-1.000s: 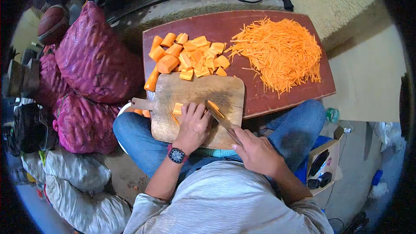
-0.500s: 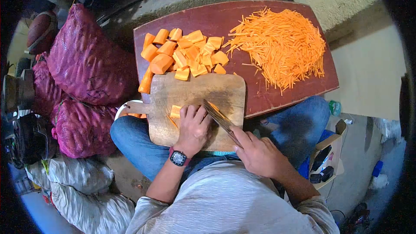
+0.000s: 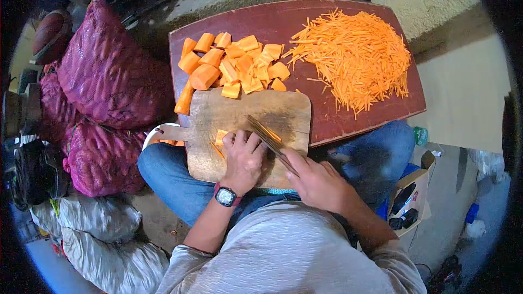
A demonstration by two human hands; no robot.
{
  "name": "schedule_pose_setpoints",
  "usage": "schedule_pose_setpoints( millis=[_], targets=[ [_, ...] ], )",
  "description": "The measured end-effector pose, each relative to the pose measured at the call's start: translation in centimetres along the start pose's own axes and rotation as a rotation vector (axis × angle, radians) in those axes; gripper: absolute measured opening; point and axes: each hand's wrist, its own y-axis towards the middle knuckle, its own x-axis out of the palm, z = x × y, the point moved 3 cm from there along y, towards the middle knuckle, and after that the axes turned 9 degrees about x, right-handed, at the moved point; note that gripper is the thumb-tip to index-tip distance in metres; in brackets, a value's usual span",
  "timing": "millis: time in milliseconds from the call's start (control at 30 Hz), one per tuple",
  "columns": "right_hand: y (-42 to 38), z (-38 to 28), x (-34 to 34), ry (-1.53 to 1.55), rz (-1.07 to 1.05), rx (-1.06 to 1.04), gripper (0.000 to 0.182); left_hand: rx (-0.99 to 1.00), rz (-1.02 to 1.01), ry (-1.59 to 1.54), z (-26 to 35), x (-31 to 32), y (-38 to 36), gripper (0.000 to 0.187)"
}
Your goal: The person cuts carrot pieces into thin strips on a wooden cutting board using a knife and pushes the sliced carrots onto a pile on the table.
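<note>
My right hand point(image 3: 318, 182) is closed round the handle of a knife point(image 3: 269, 142), its blade slanting up and left over the wooden cutting board point(image 3: 212, 114). Close to the blade's left side, my left hand point(image 3: 244, 158) presses down on the board with bent fingers; what lies under them is hidden. A flat carrot piece point(image 3: 220, 137) lies by its fingertips, with thin strips to the left. Thin orange strips also show along the blade's right side. Beyond the board are carrot chunks point(image 3: 204, 77) and, at the right, a large heap of carrot sticks point(image 3: 354, 57).
The red-brown tabletop point(image 3: 283, 16) lies under the far part of the board. Purple mesh sacks point(image 3: 109, 76) stand at the left, with white sacks point(image 3: 103, 220) below. A white container point(image 3: 152, 137) is beside the board's handle. An open box point(image 3: 408, 201) sits at the right.
The knife and my right hand have shifted slightly up and left. My left hand remains bent on the board in nearly the same place.
</note>
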Motion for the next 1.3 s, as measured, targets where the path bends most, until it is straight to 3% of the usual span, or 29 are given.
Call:
schedule_pose_setpoints(
  millis=[367,433,633,833,1300],
  targets=[
    [-0.1,0.0,0.2,0.030,-0.003,-0.003,0.053,-0.009,0.042,-0.011,-0.1,-0.2,-0.4,0.031],
    [1.6,-0.7,0.3,-0.009,0.077,-0.128,0.054,-0.005,0.039,-0.009,0.0,0.0,-0.5,0.031],
    [-1.4,-0.2,0.3,0.000,0.025,-0.016,0.052,0.002,0.045,-0.010,0.0,-0.2,-0.6,0.031],
    [2.2,-0.8,0.6,0.004,0.065,-0.112,0.054,-0.013,0.048,-0.036,0.2,-0.3,-0.6,0.033],
    [0.5,-0.7,1.1,0.043,0.105,-0.120,0.053,-0.016,0.067,-0.065,0.1,-0.6,-1.0,0.033]
  ],
)
